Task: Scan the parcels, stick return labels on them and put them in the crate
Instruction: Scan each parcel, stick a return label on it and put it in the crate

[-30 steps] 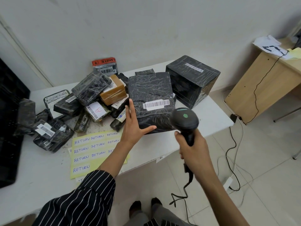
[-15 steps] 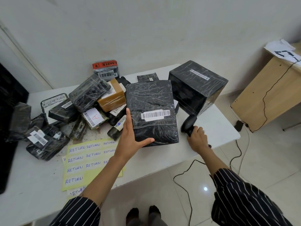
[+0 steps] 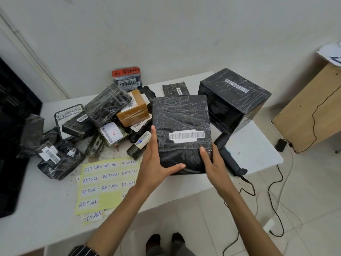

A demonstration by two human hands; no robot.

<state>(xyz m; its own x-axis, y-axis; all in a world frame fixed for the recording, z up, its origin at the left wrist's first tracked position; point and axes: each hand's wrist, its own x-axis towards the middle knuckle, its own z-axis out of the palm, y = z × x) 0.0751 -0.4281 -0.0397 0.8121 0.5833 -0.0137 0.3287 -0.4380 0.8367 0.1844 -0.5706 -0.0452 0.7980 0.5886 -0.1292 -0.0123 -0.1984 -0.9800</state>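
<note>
A flat black-wrapped parcel (image 3: pixel 181 130) with a white barcode label stands tilted at the table's middle. My left hand (image 3: pixel 154 167) rests against its lower left edge, fingers straight, thumb lying across the bottom front. My right hand (image 3: pixel 212 163) touches its lower right edge, thumb on the front. The black barcode scanner (image 3: pixel 227 157) lies on the table just right of the parcel, with no hand on it. Yellow sheets of RETURN labels (image 3: pixel 108 182) lie to the left of my left arm. The black crate (image 3: pixel 11 130) is at the far left.
A heap of small wrapped parcels (image 3: pixel 103 119) covers the table's left half. A large black box (image 3: pixel 234 102) stands at the back right. The scanner's cable (image 3: pixel 276 200) trails over the floor. A wooden desk (image 3: pixel 310 111) stands to the right.
My right hand set the scanner down on the table, let it go and came over to the parcel's right edge. My left hand stayed on the parcel.
</note>
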